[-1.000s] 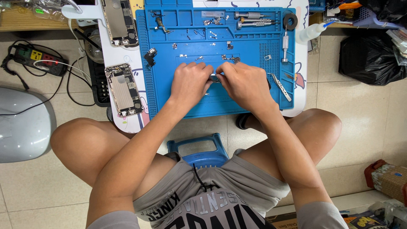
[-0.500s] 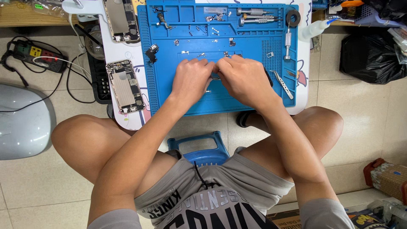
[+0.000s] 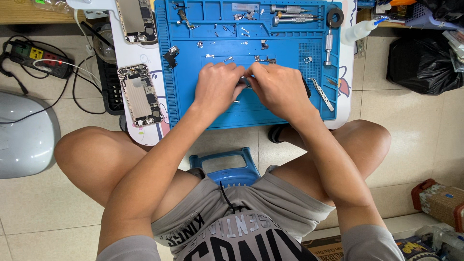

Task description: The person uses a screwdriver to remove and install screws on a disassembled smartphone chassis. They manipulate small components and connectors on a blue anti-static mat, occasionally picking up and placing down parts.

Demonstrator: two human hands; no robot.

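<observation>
Two hands met over the middle of the blue mat [image 3: 193,104], and we held a small part [image 3: 245,81] between them. Our left hand [image 3: 220,87] came in from the mat's left side, our right hand [image 3: 275,89] from its right, fingertips touching at the part, so neither hand was clearly nearer. Both were curled narrow around it; the part itself was mostly hidden, a sliver of grey metal, and we could not tell its long axis, though it seemed to run across, from one hand toward the other.

The mat was soft-looking rubber with moulded trays along its far edge, scattered with tiny screws and brackets. Left of the mat lay an opened phone [image 3: 140,95], a flat rectangle showing bare metal and circuitry, and a second one [image 3: 137,20] beyond it. Near the mat's right edge rested slim steel tweezers [image 3: 323,94], and a screwdriver [image 3: 328,44] with a ribbed metal handle stood on the mat's right part. Beyond that corner stood a clear squeeze bottle [image 3: 360,30]. Beneath the mat's near edge sat a blue plastic stool [image 3: 227,166].
</observation>
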